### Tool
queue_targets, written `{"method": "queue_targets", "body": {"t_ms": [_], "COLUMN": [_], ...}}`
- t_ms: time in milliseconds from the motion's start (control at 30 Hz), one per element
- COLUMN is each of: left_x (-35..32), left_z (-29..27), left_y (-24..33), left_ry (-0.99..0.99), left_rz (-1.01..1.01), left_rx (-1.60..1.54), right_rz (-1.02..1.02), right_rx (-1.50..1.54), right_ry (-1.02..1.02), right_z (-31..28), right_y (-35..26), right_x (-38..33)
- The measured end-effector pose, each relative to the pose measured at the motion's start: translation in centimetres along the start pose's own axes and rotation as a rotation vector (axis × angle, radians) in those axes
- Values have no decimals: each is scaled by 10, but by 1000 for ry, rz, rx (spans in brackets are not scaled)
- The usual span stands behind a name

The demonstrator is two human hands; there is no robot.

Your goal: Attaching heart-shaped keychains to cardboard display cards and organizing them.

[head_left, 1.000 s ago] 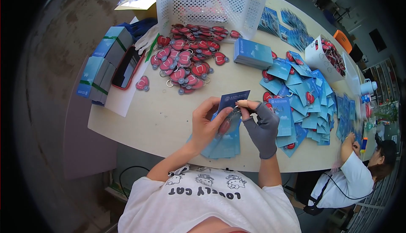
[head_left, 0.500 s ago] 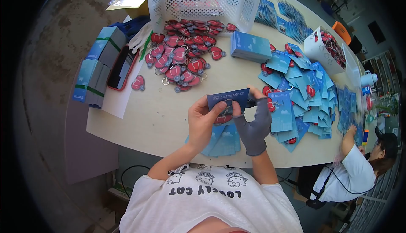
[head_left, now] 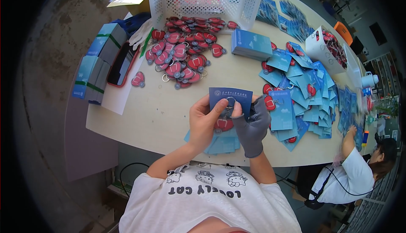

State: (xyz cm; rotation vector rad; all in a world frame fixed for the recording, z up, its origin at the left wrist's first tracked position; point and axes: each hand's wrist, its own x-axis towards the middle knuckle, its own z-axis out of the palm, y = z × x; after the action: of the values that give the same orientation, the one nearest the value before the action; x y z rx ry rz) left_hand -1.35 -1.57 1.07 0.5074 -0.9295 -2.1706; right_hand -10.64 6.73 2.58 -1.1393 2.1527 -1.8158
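Being held by both hands over a cream-coloured table [head_left: 146,123], a dark-blue, rectangular printed card [head_left: 242,94] is found at the centre of the clock used here. Its left side is clamped between thumb and fingers of the bare left hand [head_left: 202,121]; its right side is pinched by the right hand [head_left: 252,125], dressed in a grey fingerless glove [head_left: 253,145], its fingers mostly hidden behind. Near the thumbs a silvery metal ring [head_left: 230,101] is seen, with a flat, red, heart-shaped charm [head_left: 223,125] towards six o'clock. Whether the ring is passed through the card cannot be told.

The card is judged light, thin and easily creased, best gripped flat by its side edges. The charm is probably stiff, light and slightly slippery, and is better taken by the ring.

Below, at six, pale-blue cards [head_left: 222,145] are fanned. Red charms [head_left: 179,52] are piled between ten and eleven, a blue card stack [head_left: 252,43] is set towards one, and light-blue cards with charms [head_left: 301,100] are heaped near three.
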Motion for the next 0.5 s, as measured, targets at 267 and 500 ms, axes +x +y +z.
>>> {"method": "queue_targets", "body": {"t_ms": [267, 500], "left_x": [2, 7], "left_z": [-6, -37], "left_y": [13, 8], "left_ry": [-146, -167], "left_rz": [-66, 553], "left_rx": [5, 1391], "right_rz": [105, 117], "right_rx": [214, 64], "right_ry": [-128, -143], "right_z": [-9, -76], "right_y": [-6, 30], "right_x": [0, 14]}}
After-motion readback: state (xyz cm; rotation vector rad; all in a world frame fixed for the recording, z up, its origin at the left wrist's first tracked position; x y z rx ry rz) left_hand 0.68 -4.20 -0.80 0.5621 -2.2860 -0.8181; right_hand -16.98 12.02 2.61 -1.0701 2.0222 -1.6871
